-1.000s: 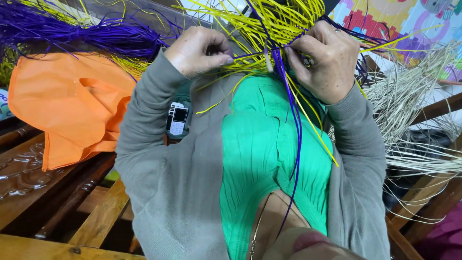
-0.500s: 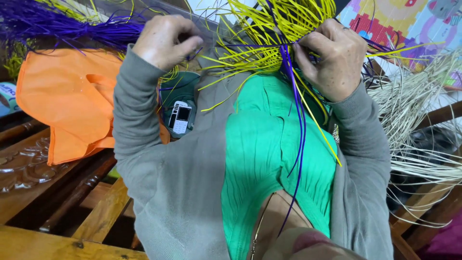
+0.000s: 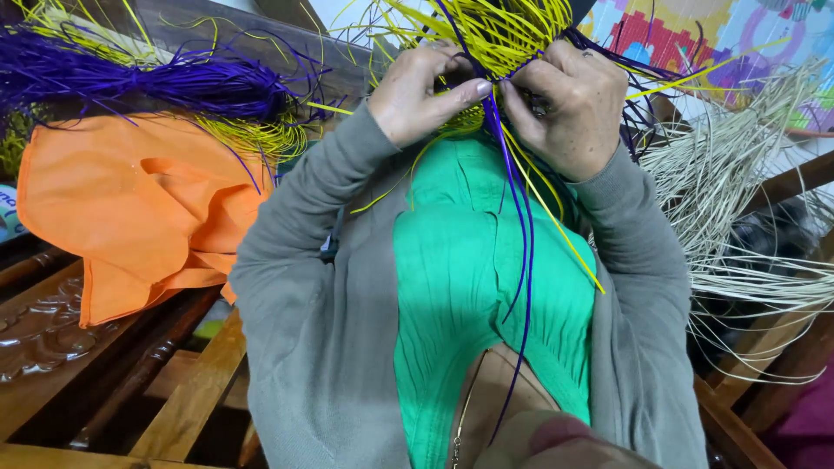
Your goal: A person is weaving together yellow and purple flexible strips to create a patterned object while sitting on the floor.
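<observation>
Both hands work close together over my chest on a bunch of yellow strands (image 3: 508, 30) mixed with purple strands (image 3: 519, 226). My left hand (image 3: 417, 95) pinches the strands between thumb and fingers where they cross. Facing it, thumb to thumb, my right hand (image 3: 573, 108) grips the same spot. The yellow strands fan upward out of the frame. A few purple and yellow ends hang down over my green top (image 3: 486, 287). The crossing point itself is mostly hidden by my fingers.
An orange cloth bag (image 3: 130, 208) lies at the left under a bundle of purple strands (image 3: 156, 82). Pale natural strands (image 3: 738, 191) spread at the right. Wooden bench slats (image 3: 187, 382) run below left. A colourful patterned mat (image 3: 704, 35) shows at the top right.
My left hand has swung in from the left to meet my right hand at the strands. My left sleeve now covers the small white object seen earlier.
</observation>
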